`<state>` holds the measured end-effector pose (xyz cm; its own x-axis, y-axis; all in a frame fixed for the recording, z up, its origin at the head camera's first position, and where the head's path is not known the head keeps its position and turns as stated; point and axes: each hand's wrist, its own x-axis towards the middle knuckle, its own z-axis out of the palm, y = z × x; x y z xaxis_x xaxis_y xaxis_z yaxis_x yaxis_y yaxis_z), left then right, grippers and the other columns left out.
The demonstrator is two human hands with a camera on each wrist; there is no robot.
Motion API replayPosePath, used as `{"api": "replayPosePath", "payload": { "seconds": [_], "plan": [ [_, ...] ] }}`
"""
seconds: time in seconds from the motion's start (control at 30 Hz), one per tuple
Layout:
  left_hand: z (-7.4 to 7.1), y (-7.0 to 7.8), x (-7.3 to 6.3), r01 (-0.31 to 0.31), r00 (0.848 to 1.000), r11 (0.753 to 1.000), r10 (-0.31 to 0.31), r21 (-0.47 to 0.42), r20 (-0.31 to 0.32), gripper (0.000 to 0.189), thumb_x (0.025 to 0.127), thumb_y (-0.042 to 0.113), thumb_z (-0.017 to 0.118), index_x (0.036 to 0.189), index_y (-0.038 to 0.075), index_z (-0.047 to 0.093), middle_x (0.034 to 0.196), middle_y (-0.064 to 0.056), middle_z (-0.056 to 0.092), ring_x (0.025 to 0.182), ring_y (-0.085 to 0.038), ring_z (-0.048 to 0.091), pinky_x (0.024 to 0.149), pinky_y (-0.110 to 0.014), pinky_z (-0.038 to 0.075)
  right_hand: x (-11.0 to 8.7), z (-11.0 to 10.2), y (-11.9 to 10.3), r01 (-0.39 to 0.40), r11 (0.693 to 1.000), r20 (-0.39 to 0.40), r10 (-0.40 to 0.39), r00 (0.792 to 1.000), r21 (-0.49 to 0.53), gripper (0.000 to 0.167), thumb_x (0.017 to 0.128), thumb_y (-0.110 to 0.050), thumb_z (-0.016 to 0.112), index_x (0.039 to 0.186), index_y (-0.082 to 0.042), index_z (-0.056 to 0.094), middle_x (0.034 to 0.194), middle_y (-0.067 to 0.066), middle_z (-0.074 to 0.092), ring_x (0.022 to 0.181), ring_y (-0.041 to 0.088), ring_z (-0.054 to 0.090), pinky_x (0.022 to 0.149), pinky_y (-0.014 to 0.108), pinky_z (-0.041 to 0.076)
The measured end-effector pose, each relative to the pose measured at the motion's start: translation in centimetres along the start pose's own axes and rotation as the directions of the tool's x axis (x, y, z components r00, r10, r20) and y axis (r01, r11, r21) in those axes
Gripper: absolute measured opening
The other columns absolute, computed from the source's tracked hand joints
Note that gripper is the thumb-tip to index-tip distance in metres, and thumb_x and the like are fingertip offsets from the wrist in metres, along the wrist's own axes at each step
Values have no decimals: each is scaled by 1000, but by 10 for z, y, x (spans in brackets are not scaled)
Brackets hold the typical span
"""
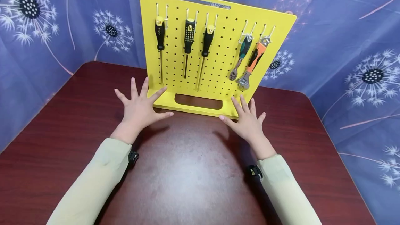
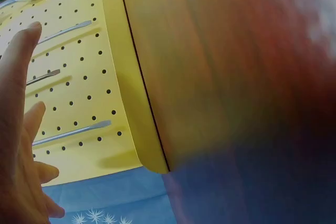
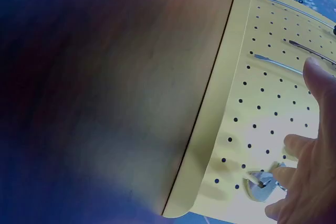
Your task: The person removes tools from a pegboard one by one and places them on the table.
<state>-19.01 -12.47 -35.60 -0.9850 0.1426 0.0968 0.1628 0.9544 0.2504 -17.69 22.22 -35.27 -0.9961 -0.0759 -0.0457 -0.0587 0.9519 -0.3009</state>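
A yellow pegboard (image 1: 218,44) stands upright on the table, with tools hanging from its hooks. My left hand (image 1: 137,108), fingers spread, is in front of its lower left corner and holds nothing. Near the lower right corner my right hand (image 1: 248,122) is likewise spread and bare. On the left half hang three black-handled screwdrivers: one at the left (image 1: 160,34), one with a dotted grip (image 1: 189,37) and one beside it (image 1: 207,41). To the right hang a ratchet wrench (image 1: 245,48) with a green-and-black handle and an orange-handled adjustable wrench (image 1: 257,56), head down.
The dark red wooden table (image 1: 187,169) reaches out on both sides of the board. Behind it hangs a blue curtain (image 1: 353,27) with dandelion prints. A slot (image 1: 198,101) is cut in the board's base. Black straps (image 1: 132,157) circle both wrists.
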Motion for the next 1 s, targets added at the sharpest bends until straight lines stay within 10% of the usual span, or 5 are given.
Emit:
{"api": "replayPosePath", "payload": {
  "seconds": [1.0],
  "plan": [
    [-42,-4,18,36,999,989,-33,-141,23,70,94,58,65,153,24,50,166,-14,36,154,-50,25,113,-90,9,5,-55,17,133,960,-115,-108,988,247,62,103,-32,63,157,-8,42,166,21,33,155,43,29,126,64,29]
  ]
}}
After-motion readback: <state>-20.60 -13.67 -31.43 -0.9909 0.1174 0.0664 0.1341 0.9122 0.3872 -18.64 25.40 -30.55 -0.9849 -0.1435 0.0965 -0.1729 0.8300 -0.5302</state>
